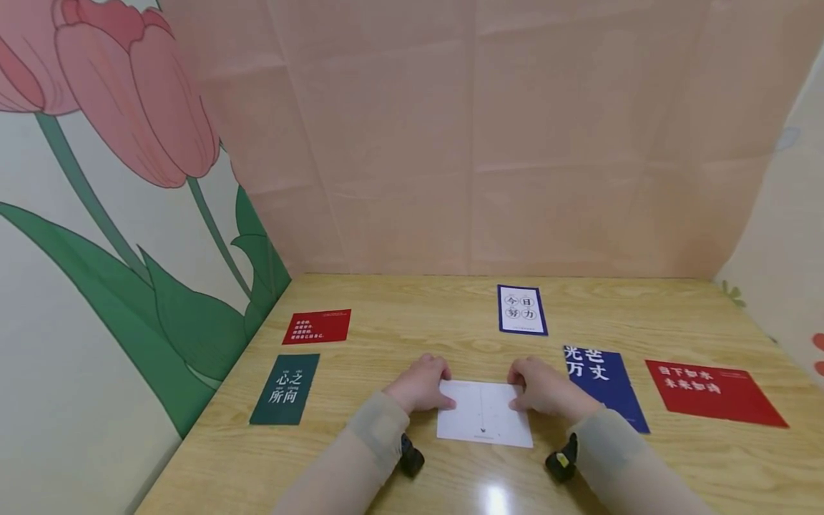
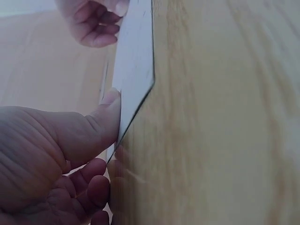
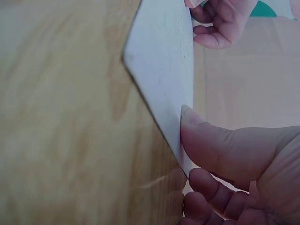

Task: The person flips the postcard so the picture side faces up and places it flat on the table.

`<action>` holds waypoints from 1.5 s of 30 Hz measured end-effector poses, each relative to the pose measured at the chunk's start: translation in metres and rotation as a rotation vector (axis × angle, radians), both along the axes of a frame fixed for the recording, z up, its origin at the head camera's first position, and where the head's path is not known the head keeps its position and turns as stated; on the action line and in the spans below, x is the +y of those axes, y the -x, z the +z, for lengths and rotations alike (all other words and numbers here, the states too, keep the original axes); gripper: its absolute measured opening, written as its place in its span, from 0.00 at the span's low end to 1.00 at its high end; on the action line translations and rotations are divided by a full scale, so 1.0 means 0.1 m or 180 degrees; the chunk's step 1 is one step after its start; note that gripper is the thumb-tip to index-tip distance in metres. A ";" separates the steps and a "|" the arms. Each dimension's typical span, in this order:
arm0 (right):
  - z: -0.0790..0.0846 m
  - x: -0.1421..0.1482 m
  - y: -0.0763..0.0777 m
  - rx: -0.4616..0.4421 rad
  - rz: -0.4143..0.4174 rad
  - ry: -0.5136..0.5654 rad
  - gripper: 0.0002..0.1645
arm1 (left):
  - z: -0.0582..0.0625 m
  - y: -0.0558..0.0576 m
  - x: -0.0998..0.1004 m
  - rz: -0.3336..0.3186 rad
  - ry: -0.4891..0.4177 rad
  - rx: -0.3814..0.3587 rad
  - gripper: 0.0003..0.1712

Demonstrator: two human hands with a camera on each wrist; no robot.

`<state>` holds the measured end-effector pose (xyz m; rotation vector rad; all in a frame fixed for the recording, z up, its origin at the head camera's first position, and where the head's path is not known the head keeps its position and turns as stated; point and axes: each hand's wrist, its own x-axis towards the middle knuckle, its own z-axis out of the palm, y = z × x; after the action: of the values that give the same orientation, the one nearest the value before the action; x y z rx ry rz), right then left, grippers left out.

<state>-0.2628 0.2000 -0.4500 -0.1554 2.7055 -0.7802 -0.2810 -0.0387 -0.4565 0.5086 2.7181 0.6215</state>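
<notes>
A white card with a thin vertical line and small print lies flat, close over the tabletop in front of me. My left hand pinches its left edge, thumb on the upper face and curled fingers at the edge, as the left wrist view shows. At the opposite edge my right hand grips it the same way. In the right wrist view the right thumb presses on the card, with the fingertips just beyond its rim. A blue card with white characters lies beside the right hand, which partly overlaps it.
Left on the wooden table lie a red card and a dark green card. A blue-bordered white card lies farther back, another red card at right. A pinkish sheet hangs behind the table; a tulip-painted wall stands left.
</notes>
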 end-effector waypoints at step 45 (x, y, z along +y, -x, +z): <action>0.02 -0.06 -0.03 0.0081 -0.0102 -0.0042 0.18 | 0.01 -0.02 0.02 0.0090 -0.0111 -0.0057 0.24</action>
<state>-0.2597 0.1939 -0.4481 -0.1200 2.7428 -0.7742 -0.2788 -0.0371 -0.4555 0.4713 2.7062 0.6788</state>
